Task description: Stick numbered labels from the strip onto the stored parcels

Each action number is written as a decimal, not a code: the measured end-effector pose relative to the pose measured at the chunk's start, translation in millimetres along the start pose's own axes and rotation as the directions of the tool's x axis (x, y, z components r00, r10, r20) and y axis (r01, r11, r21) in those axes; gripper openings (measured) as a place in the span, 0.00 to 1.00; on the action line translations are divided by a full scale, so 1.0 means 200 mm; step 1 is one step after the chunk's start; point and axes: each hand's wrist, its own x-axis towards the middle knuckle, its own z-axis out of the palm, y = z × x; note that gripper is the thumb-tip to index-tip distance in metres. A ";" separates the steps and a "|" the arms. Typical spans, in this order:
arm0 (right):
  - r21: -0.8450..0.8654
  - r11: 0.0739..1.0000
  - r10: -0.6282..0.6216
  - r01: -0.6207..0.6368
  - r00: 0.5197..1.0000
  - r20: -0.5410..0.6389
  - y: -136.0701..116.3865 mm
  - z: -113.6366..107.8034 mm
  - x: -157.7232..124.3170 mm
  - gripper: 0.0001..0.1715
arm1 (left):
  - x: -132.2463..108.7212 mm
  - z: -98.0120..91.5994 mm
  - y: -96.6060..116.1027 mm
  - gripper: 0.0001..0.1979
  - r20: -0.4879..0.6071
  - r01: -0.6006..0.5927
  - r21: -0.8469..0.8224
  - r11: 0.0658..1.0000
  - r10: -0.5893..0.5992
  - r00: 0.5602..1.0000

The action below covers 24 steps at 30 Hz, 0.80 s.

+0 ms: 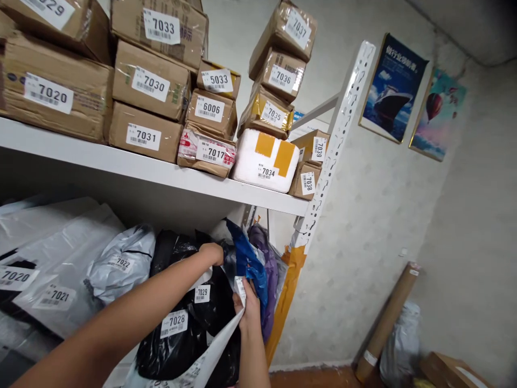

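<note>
My right hand [249, 304] is closed around the upper end of a long white strip of printed labels [220, 342], which runs down toward the bottom of the view. Up and to the left, my left hand [212, 253] reaches in among the parcels on the lower shelf; its fingers are hidden. Beneath it bulges a black plastic parcel [218, 296], and a black parcel labelled 7028 [157, 350] lies below my left forearm. Just beyond my right hand stand a blue plastic bag [248, 258] and a purple bag [270, 280].
Above, numbered cardboard boxes [147, 81] and a white foam box [246, 159] line the white shelf [161, 178]. A perforated upright [343, 108] with orange tape ends the rack. Grey-white parcels [81, 242] lie left. A cardboard tube [388, 318] leans on the wall.
</note>
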 end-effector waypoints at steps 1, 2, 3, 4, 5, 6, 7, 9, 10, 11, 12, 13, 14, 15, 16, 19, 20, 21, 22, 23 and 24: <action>-0.006 1.000 -0.013 0.013 1.000 -0.008 -0.01 -0.01 0.00 0.22 | 0.02 0.02 0.03 0.14 -0.020 0.028 -0.002 1.000 -0.028 0.999; -0.016 1.000 -0.018 0.018 1.000 -0.012 -0.01 -0.02 0.00 0.24 | 0.04 0.04 0.05 0.15 -0.038 0.054 -0.011 0.998 -0.054 0.998; -0.030 0.999 -0.019 0.018 1.000 -0.014 0.00 -0.03 -0.01 0.26 | 0.06 0.07 0.07 0.15 -0.051 0.079 -0.023 0.997 -0.080 0.996; -0.044 0.999 -0.018 0.018 1.000 -0.012 0.01 -0.03 -0.01 0.27 | 0.08 0.09 0.08 0.16 -0.058 0.102 -0.035 0.994 -0.103 0.993; -0.059 0.998 -0.020 0.019 1.000 -0.005 0.01 -0.03 -0.02 0.27 | 0.09 0.11 0.08 0.15 -0.062 0.120 -0.048 0.992 -0.123 0.991; -0.076 0.997 -0.022 0.022 1.000 0.008 0.02 -0.03 -0.03 0.27 | 0.10 0.13 0.08 0.15 -0.066 0.130 -0.061 0.990 -0.134 0.989; -0.094 0.995 -0.023 0.025 0.999 0.026 0.02 -0.03 -0.04 0.27 | 0.11 0.14 0.07 0.14 -0.070 0.130 -0.074 0.989 -0.135 0.988; -0.135 0.991 -0.016 0.024 0.998 0.063 0.02 -0.03 -0.05 0.26 | 0.12 0.15 0.05 0.14 -0.083 0.100 -0.104 0.989 -0.109 0.991; -0.156 0.988 -0.004 0.016 0.997 0.075 0.02 -0.03 -0.06 0.26 | 0.12 0.15 0.04 0.13 -0.093 0.077 -0.119 0.990 -0.088 0.992; -0.177 0.984 0.012 0.002 0.997 0.080 0.02 -0.03 -0.06 0.26 | 0.11 0.15 0.03 0.13 -0.107 0.047 -0.132 0.990 -0.061 0.992; -0.194 0.981 0.029 -0.013 0.996 0.080 0.02 -0.03 -0.06 0.25 | 0.08 0.15 0.03 0.12 -0.123 0.012 -0.143 0.990 -0.030 0.992; -0.206 0.978 0.044 -0.027 0.996 0.078 0.02 -0.04 -0.05 0.25 | 0.05 0.15 0.04 0.12 -0.142 -0.025 -0.150 0.988 0.003 0.990; -0.213 0.976 0.054 -0.037 0.996 0.077 0.02 -0.04 -0.05 0.24 | 0.00 0.16 0.05 0.12 -0.162 -0.064 -0.155 0.986 0.039 0.986; -0.217 0.975 0.060 -0.042 0.995 0.080 0.02 -0.05 -0.04 0.23 | -0.06 0.18 0.06 0.13 -0.182 -0.103 -0.158 0.982 0.073 0.981; -0.216 0.976 0.061 -0.041 0.994 0.087 0.02 -0.06 -0.04 0.23 | -0.13 0.20 0.08 0.13 -0.203 -0.141 -0.159 0.977 0.108 0.973; -0.210 0.977 0.055 -0.031 0.992 0.113 -0.01 -0.09 -0.01 0.20 | -0.33 0.30 0.08 0.13 -0.253 -0.246 -0.150 0.958 0.203 0.946; -0.210 0.977 0.056 -0.031 0.992 0.113 -0.02 -0.11 0.00 0.19 | -0.38 0.34 0.07 0.13 -0.241 -0.275 -0.154 0.949 0.234 0.942; -0.209 0.977 0.059 -0.035 0.992 0.110 -0.03 -0.12 0.01 0.18 | -0.42 0.36 0.05 0.13 -0.222 -0.273 -0.162 0.948 0.234 0.947; -0.208 0.977 0.063 -0.040 0.992 0.107 -0.03 -0.13 0.02 0.16 | -0.44 0.38 0.03 0.11 -0.207 -0.248 -0.167 0.954 0.212 0.955; -0.204 0.978 0.068 -0.045 0.992 0.108 -0.03 -0.14 0.03 0.15 | -0.45 0.39 0.00 0.07 -0.200 -0.214 -0.171 0.962 0.179 0.963; -0.197 0.979 0.070 -0.047 0.991 0.112 -0.03 -0.14 0.03 0.15 | -0.45 0.39 -0.02 0.04 -0.201 -0.181 -0.172 0.968 0.146 0.969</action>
